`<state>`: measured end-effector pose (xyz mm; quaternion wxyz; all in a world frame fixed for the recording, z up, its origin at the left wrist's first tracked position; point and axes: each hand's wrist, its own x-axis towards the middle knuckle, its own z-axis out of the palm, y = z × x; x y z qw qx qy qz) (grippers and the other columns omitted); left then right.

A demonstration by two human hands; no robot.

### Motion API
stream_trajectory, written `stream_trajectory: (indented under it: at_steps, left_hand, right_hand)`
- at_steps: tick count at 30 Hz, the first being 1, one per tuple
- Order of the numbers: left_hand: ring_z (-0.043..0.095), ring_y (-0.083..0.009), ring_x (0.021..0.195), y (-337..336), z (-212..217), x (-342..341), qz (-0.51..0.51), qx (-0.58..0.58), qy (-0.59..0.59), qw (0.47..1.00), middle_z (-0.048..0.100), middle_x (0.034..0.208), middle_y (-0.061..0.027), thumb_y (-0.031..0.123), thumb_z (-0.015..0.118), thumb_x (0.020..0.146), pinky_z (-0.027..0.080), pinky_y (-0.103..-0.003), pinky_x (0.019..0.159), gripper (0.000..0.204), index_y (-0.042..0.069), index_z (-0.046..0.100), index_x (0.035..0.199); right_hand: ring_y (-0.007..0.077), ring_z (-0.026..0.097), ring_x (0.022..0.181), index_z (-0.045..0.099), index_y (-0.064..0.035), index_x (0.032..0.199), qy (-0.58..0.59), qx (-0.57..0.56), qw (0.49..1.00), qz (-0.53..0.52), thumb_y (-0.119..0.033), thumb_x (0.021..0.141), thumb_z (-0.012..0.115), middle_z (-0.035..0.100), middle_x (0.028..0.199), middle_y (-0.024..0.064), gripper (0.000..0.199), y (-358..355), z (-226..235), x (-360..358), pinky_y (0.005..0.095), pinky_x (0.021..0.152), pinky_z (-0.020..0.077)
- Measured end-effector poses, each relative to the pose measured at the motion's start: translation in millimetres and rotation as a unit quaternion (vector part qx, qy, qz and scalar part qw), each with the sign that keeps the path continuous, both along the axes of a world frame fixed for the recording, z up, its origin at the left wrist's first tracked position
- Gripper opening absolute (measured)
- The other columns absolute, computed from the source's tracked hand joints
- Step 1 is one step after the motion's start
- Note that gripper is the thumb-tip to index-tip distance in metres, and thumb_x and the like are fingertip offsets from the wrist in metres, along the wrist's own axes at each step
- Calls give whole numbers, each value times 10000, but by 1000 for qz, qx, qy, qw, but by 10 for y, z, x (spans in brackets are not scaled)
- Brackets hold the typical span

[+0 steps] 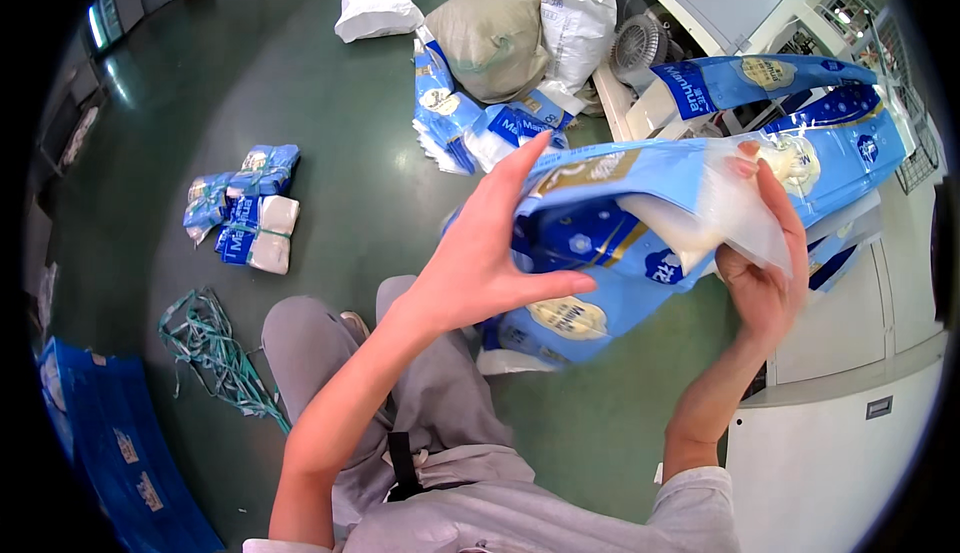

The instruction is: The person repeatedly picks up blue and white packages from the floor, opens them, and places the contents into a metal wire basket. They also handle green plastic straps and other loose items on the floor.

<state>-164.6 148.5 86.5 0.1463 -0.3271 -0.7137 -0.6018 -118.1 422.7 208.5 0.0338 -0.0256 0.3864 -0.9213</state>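
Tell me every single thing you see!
Held packaging: count unclear, blue, between hands
Other packaging: several, blue, right
Loose packets: several, blue, before sacks
Tied bundles: several, blue-white, left floor
White sacks: two, white, top
Beige sack: one, beige, between them
Fan: one, grey, right of sacks
Straps: one tangle, teal, left floor
Crate: one, blue, lower left
Cabinet: one, white, right
Floor: one, green, underneath
Trousers: one pair, grey, bottom
Left hand: one, bare, packaging's left end
Right hand: one, bare, packaging's right end
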Motion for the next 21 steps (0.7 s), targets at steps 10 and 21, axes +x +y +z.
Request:
stream_trajectory:
  at_steps: [10,21]
  left_hand:
    - [699,-280,909,-302,-202,-918,31,-54,-51,997,725,1022,-173,55,614,924,531,-356,844,243,38,689,1154]
    - [575,-106,1119,-159,-1230,-601,-240,-153,-288,914,699,1212,-60,144,542,1012,458,-308,1010,364,32,606,1352]
  right_hand:
    - [116,343,363,509,-67,1314,-23,-362,925,110,-116,1065,416,620,1065,59,270,-438,210,-76,233,350,362]
    - [110,334,370,479,-25,1280,57,-372,910,173,-81,1027,471,448,639,29,260,-487,593,-50,253,351,345]
